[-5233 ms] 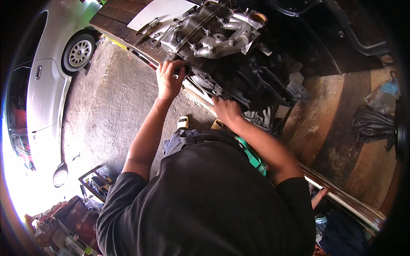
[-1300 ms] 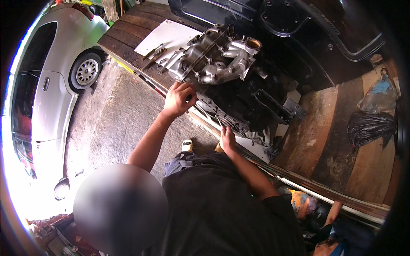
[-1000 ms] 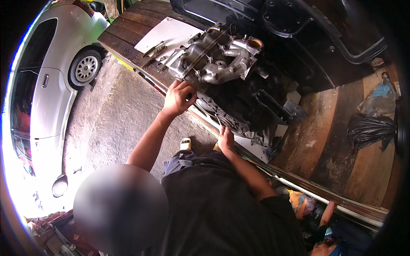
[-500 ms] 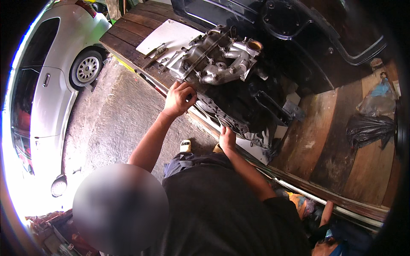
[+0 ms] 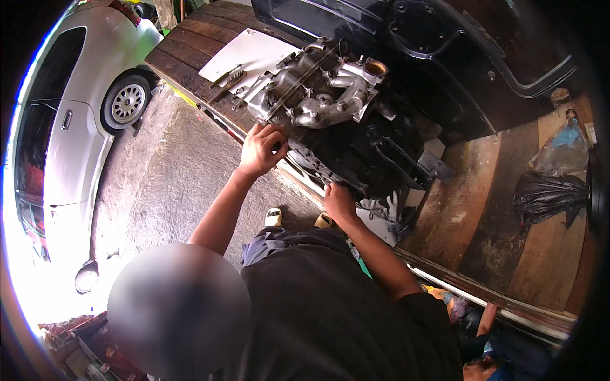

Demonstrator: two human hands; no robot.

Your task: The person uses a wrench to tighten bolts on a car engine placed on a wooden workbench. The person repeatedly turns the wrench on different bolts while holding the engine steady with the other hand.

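An engine (image 5: pixel 333 155), dark below with a grey metal intake manifold (image 5: pixel 330 111) on top, lies on the wooden bed in front of me. My left hand (image 5: pixel 262 149) is at its near left edge, fingers curled and thumb bent round toward them; whatever they grip is too small or hidden to name. Lower and to the right, my right hand (image 5: pixel 339 202) is closed against the engine's near side. Its fingertips are turned away, so I cannot make out what is in them. Grey cloth-like gloves (image 5: pixel 384 206) lie just right of that hand.
A white sheet (image 5: pixel 244 54) with a wire brush (image 5: pixel 234 77) lies behind the engine's left end. A black panel (image 5: pixel 419 38) rises behind. Plastic bags (image 5: pixel 549 190) rest on the planks at right. A silver car (image 5: pixel 70 120) stands left; another person's arm (image 5: pixel 487 319) shows lower right.
My right hand has turned and shifted slightly up and left; a thin light piece at its fingertips no longer shows. My left hand stays nearly in place, fingers curled.
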